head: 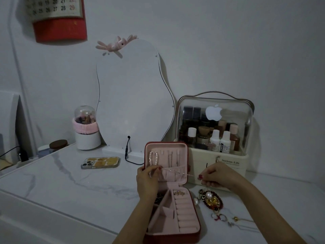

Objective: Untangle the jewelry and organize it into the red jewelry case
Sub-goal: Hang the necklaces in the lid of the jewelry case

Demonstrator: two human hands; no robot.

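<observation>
Thin chain (177,172) being stretched across the open red jewelry case (171,191).
Left hand (149,176) and right hand (213,175) are each pinching one end — it is hanging taut before the upright lid, loose jewelry pile (211,199) lying just right.

Dim indoor shot, bluish-grey cast, low contrast. Light is soft and seems to come from above and front; no hard-edged shadows. Cosmetics organizer (213,126) throws a faint shadow on the wall (246,50) to its right. Mild glare on its clear lid, white apple logo reads brightest. Mirror (133,95) looks flat pale, no hotspot. Marble tabletop (70,182) has weak sheen. Wide-angle bending at the edges: calendar (58,16) and left wall lines curve. Fine detail soft, noisy; jewelry pile (212,201) is smeary.
</observation>
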